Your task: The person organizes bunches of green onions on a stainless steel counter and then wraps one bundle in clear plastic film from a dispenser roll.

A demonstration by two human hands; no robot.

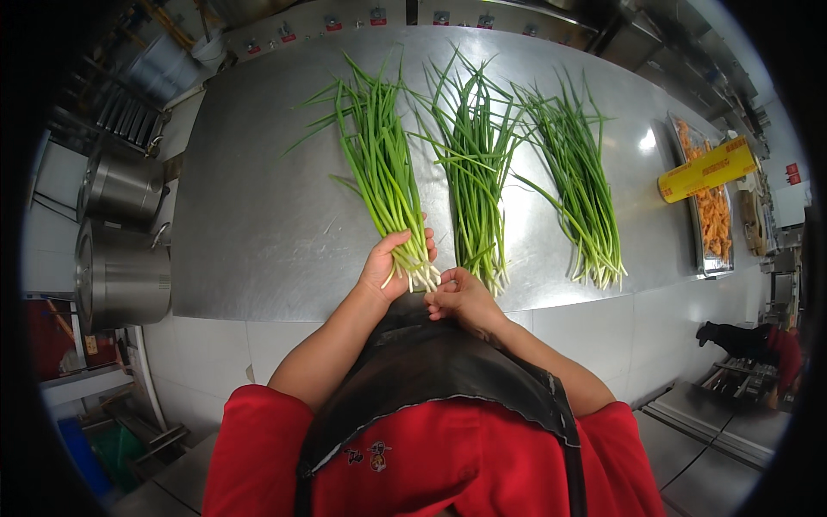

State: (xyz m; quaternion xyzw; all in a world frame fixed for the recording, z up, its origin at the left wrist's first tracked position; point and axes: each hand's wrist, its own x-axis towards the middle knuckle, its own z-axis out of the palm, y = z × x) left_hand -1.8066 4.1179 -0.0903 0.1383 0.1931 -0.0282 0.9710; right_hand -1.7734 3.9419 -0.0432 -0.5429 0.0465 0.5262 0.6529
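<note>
My left hand (386,266) is wrapped around the lower stalks of a bunch of green onions (381,161), whose leaves fan out away from me over the steel table. Close to the white root ends of that bunch, my right hand (462,297) has its thumb and fingertips pinched together. Whether a stalk is between those fingers cannot be made out. Just right of the held bunch lies a second bunch of green onions (478,181). A third bunch (578,187) rests farther right, its white ends also towards me.
The bunches lie on a stainless steel table (258,194). At its right, a yellow roll (707,169) bearing writing lies across a metal tray (703,268) of orange-brown food pieces. Two steel pots (123,274) stand beyond the left edge. Another person (756,346) is at far right.
</note>
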